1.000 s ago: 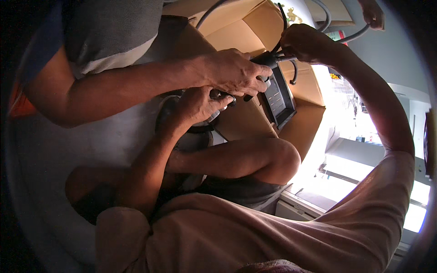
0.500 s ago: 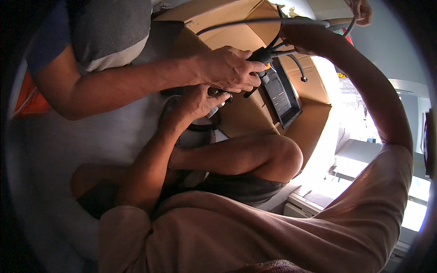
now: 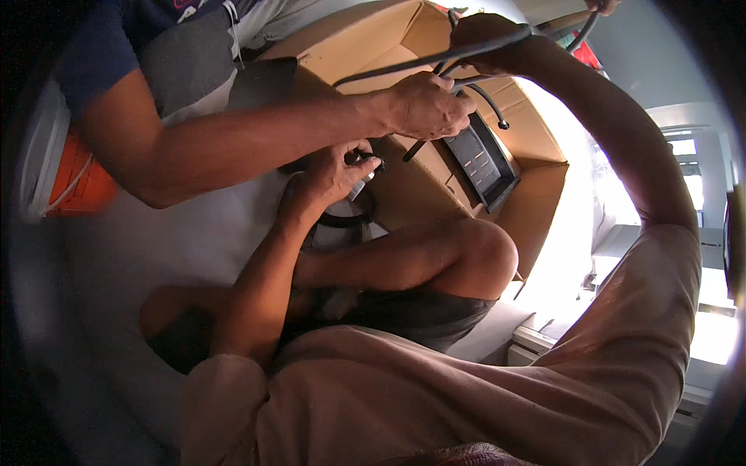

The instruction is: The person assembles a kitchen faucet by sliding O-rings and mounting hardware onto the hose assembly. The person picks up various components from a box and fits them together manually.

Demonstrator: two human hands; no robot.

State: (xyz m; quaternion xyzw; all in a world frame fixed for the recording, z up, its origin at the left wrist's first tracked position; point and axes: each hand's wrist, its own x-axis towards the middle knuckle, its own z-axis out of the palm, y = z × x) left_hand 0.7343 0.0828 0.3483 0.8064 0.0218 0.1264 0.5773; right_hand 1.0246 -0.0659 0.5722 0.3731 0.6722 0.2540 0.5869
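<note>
My left hand point(image 3: 338, 175) is closed, thumb and fingers pinching a small black fitting with a clear or silvery part point(image 3: 358, 187) below it. My right arm curves around the right side, and my right hand point(image 3: 489, 48) is wrapped round a bundle of black hoses point(image 3: 420, 64) above the box. Between my hands, a co-worker's hand point(image 3: 427, 107) reaches in from the left and closes around the bundle's lower end, hiding what it grips. A short black end point(image 3: 413, 151) pokes out beneath that hand.
An opened cardboard box point(image 3: 536, 198) stands ahead, with a black slotted tray point(image 3: 475, 165) inside. Part of another hand point(image 3: 602, 6) shows at the upper right, by a grey hose. An orange container point(image 3: 84, 182) sits at the left. My bent knee point(image 3: 486, 252) is close to the box.
The co-worker's hand has moved up and turned, covering the black connector with an orange spot that showed before. My right hand has shifted slightly up and left. My left hand keeps its pinch.
</note>
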